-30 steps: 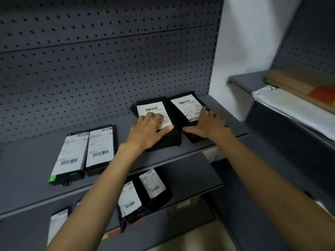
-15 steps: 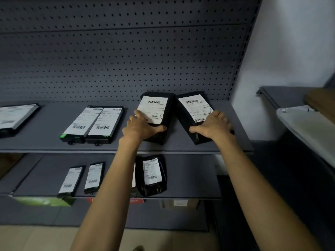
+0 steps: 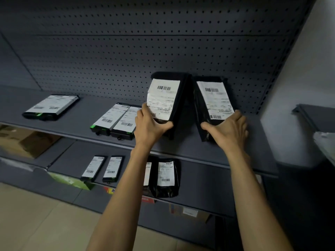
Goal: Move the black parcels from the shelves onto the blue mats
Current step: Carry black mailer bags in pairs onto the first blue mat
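Two black parcels with white labels are tilted up off the upper grey shelf (image 3: 250, 142), far ends raised toward the pegboard. My left hand (image 3: 150, 125) grips the near end of the left black parcel (image 3: 168, 98). The right black parcel (image 3: 212, 105) has its near end held by my right hand (image 3: 228, 129). More black parcels (image 3: 166, 176) lie on the lower shelf under my left forearm. No blue mat is in view.
Flat boxes with labels lie on the upper shelf at the left (image 3: 52, 107) and middle (image 3: 116, 120), and two slim ones (image 3: 103, 168) on the lower shelf. Cardboard (image 3: 27, 142) sits at far left. Another shelf unit (image 3: 315, 120) stands at the right. Tiled floor below.
Both parcels went from lying flat on the shelf to tilted up in my hands. The camera has pulled back and turned left, showing more of the shelves and floor.
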`<state>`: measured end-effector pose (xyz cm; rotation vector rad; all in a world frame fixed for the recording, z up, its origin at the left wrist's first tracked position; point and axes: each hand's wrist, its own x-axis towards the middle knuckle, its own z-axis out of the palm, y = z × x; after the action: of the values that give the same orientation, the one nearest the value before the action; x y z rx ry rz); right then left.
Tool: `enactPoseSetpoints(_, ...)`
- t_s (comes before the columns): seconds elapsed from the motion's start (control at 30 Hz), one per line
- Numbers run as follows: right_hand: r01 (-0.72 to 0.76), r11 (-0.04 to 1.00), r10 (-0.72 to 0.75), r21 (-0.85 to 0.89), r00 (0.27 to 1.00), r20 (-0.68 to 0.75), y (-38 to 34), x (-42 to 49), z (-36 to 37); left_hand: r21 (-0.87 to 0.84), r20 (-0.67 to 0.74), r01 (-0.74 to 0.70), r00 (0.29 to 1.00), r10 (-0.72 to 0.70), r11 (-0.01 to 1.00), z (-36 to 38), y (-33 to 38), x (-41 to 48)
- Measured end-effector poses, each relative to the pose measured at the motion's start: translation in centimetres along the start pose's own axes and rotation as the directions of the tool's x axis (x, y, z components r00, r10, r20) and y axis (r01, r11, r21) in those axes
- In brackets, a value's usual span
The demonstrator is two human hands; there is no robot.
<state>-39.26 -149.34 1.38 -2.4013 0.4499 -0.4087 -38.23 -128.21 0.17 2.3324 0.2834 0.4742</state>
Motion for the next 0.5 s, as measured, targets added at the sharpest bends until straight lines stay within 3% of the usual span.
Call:
enactPoseSetpoints(0.13, 0.107, 0.992, -0.106, 0.066, 0.994, -0.019, -3.9, -0.5, 1.2, -0.005, -0.119, -0.01, 0.993, 0.009, 1.0, -3.4, -2.1, 1.2)
enactPoseSetpoints(0.5, 0.359, 0.908, -0.385, 0.216, 0.919, 0.089, -19.3, -6.6, 10.7, 0.022, -0.39, 0.137, 0.913, -0.117, 0.99, -17.2, -14.8, 3.2)
